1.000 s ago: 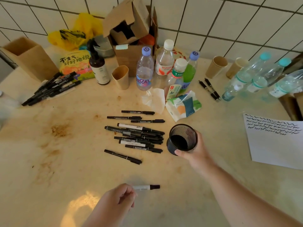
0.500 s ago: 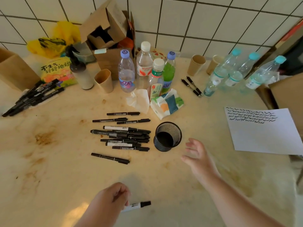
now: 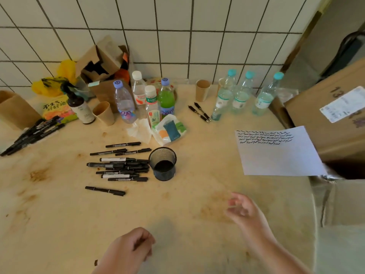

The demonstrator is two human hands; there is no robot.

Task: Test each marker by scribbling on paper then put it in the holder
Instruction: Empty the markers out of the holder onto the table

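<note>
The black mesh holder point(image 3: 163, 155) stands upright mid-table and looks empty. Just left of it lies a pile of several black markers point(image 3: 120, 165), with one lone marker point(image 3: 105, 190) nearer me. The white paper point(image 3: 276, 155) with black scribble lines along its top lies at the right table edge. My left hand point(image 3: 128, 250) is curled shut at the bottom of the view; only a small dark marker end point(image 3: 96, 262) shows beside the wrist. My right hand point(image 3: 243, 210) hovers over bare table, blurred, fingers apart and holding nothing, well below the holder.
A second bunch of markers point(image 3: 31, 133) lies far left beside a brown box point(image 3: 15, 109). Bottles point(image 3: 138, 99), paper cups, a tissue pack point(image 3: 169, 131) and two pens point(image 3: 199, 111) line the tiled wall. More bottles point(image 3: 239, 95) and a cardboard carton point(image 3: 325, 115) stand at right.
My right hand let go of the holder and pulled back toward me and rightward. My left hand drew its marker closer, so it is now almost hidden. The view swung right.
</note>
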